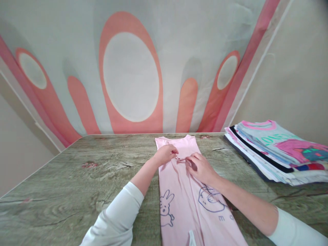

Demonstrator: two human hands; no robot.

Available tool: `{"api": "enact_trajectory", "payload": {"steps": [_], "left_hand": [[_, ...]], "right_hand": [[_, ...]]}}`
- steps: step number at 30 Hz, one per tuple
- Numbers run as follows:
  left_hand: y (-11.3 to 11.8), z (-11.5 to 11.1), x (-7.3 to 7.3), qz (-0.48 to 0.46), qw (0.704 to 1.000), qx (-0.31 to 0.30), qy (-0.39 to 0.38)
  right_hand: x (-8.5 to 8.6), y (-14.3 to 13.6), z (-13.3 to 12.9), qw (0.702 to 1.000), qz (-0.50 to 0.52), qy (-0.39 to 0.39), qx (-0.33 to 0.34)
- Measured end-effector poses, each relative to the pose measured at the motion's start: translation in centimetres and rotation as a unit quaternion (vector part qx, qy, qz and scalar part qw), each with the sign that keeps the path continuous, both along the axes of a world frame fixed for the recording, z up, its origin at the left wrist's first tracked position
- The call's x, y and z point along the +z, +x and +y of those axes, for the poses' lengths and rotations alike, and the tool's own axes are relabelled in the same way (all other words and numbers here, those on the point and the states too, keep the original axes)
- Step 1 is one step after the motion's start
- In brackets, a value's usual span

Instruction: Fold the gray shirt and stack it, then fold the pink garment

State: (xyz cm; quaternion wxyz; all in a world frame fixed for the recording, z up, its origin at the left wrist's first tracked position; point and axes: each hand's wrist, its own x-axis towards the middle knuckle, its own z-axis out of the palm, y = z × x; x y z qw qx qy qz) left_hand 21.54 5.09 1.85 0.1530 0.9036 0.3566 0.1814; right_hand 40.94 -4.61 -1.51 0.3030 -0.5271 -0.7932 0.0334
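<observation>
A pink garment (179, 191) printed with dark blue line drawings, a rabbit among them, lies lengthwise on the table, its sides turned inward. Near its upper part, my left hand (166, 154) and my right hand (201, 167) face each other over the cloth. Between them runs a thin pinkish-brown strip (180, 160), which looks like a tie or bow. The fingers of both hands are pinched at its ends. A small white tag-like piece (191, 238) shows at the garment's near end.
The table (102, 191) has a wood-grain surface. To the right stands a stack of folded clothes (271, 153), a grey shirt with pink collar on top. A wall hanging (171, 51) with coral and white shapes rises behind the table's far edge.
</observation>
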Motion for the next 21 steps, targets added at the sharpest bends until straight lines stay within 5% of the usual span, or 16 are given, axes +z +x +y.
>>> {"api": "enact_trajectory", "payload": {"steps": [12, 21], "left_hand": [[0.0, 0.1, 0.1, 0.072, 0.996, -0.032, 0.039], [-0.6, 2.3, -0.8, 0.042, 0.995, 0.079, 0.031]], "right_hand": [[0.2, 0.0, 0.5, 0.999, -0.021, -0.013, -0.029], [-0.5, 0.0, 1.7, 0.999, 0.011, -0.028, -0.035]]}}
